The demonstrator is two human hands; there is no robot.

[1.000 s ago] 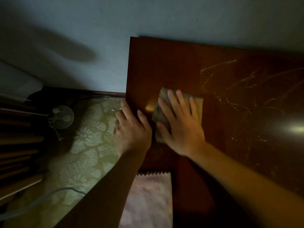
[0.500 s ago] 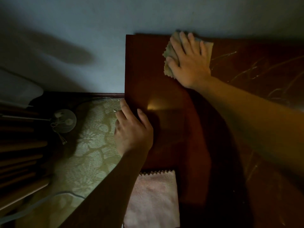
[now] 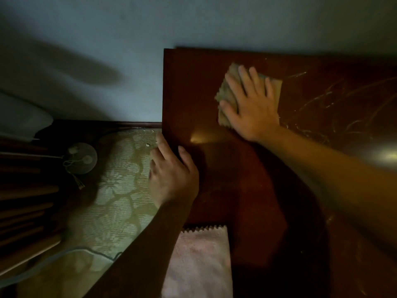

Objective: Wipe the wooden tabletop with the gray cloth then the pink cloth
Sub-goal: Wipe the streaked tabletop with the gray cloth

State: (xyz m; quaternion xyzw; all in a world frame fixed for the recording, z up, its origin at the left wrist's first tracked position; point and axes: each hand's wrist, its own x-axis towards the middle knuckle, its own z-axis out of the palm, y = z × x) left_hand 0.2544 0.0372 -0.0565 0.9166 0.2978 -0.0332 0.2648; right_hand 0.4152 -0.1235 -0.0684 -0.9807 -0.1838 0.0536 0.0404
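Note:
My right hand [image 3: 252,106] lies flat with spread fingers on the gray cloth [image 3: 274,89], pressing it onto the dark wooden tabletop [image 3: 247,179] near the far left part. My left hand [image 3: 171,175] rests on the table's left edge, thumb on the top and the other fingers over the side. The pink cloth [image 3: 199,263] lies flat at the near left of the tabletop, partly under my left forearm. Pale streaks mark the wood to the right of the gray cloth.
The table stands against a pale wall [image 3: 193,22]. Left of it lies a patterned green floor covering [image 3: 116,201] with a small round fan [image 3: 80,158], a cable [image 3: 64,252] and wooden slats [image 3: 23,211] at the far left.
My right hand slid the gray cloth from the middle up to the far edge by the wall, then back toward me a little. My left hand stayed on the table edge.

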